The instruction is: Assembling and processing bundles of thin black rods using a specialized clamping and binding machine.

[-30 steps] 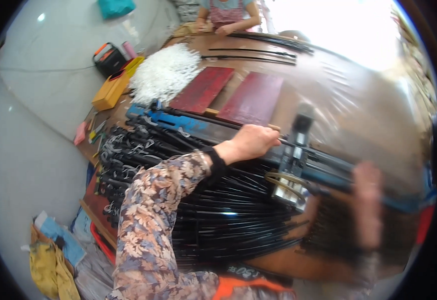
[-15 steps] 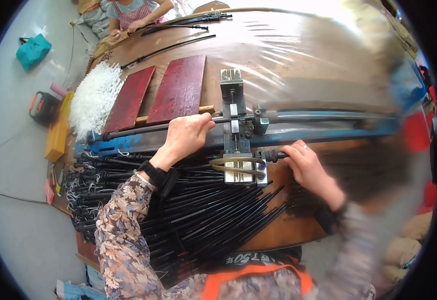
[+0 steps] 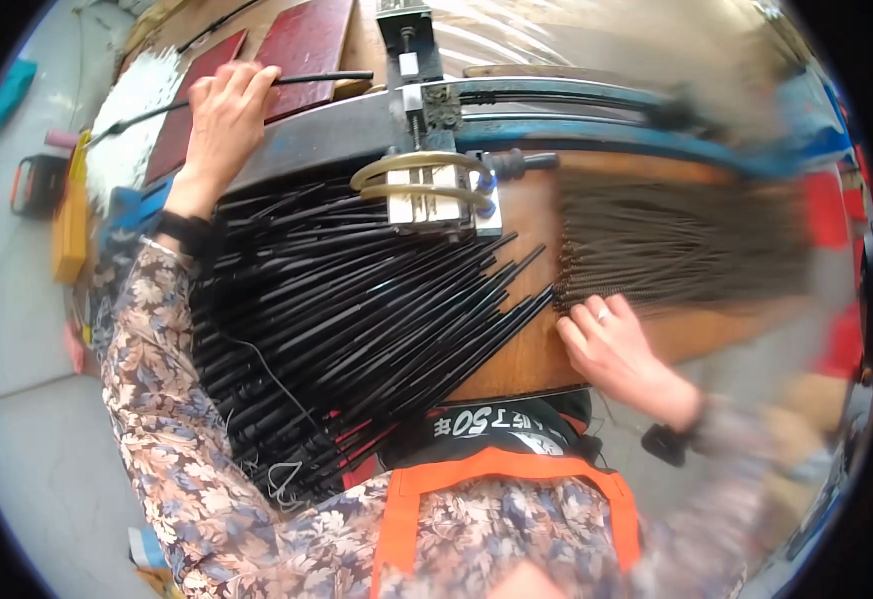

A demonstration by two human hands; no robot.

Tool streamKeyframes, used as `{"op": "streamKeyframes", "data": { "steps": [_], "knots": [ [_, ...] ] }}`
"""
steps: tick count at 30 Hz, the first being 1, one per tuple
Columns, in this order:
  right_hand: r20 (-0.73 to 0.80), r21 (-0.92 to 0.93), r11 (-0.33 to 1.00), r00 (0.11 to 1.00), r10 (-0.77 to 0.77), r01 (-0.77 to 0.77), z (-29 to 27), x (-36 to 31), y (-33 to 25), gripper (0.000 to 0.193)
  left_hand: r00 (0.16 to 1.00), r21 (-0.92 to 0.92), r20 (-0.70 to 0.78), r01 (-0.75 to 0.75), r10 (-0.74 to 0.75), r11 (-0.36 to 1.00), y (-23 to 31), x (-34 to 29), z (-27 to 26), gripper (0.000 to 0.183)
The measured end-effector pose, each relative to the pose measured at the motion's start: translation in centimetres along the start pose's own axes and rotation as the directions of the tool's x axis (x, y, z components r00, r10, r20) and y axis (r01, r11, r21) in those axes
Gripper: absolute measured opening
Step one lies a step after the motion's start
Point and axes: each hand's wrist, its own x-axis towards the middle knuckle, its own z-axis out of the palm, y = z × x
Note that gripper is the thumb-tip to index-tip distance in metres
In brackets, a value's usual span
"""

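My left hand (image 3: 225, 110) is raised over the far left of the bench and grips a long thin black rod (image 3: 322, 77) that lies across the red boards. My right hand (image 3: 606, 344) rests at the near end of a heap of thin dark wires (image 3: 676, 245), fingers curled onto their tips; whether it holds any I cannot tell. Between the hands stands a metal clamp fixture (image 3: 432, 190) with brass loops on a blue-grey rail (image 3: 576, 110). A large fan of black rods (image 3: 357, 319) covers the bench before me.
Two dark red boards (image 3: 302, 45) lie at the far side. A white bundle (image 3: 132, 110), a yellow box (image 3: 72, 225) and a black and orange tool (image 3: 37, 185) sit at the left. The wooden bench edge (image 3: 516, 374) is against my orange apron.
My left hand has lifted off the rail and moved far left with a black rod in it. My right hand left the clamp and dropped to the wire heap. The view tilted closer.
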Motion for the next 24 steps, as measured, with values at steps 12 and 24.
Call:
{"op": "streamKeyframes", "data": {
  "steps": [12, 24],
  "knots": [
    [-0.191, 0.432, 0.897, 0.963, 0.190, -0.091, -0.4, 3.5, 2.0, 0.007, 0.663, -0.189, 0.509, 0.709, -0.550, 0.680, 32.5, -6.3, -11.8, 0.020],
    [-0.027, 0.871, 0.440, 0.876, 0.482, -0.216, 0.2, 4.9, 5.2, 0.028, 0.821, -0.423, 0.266, 0.570, -0.505, 0.704, 32.0, -5.1, -15.0, 0.034]
  ]
}}
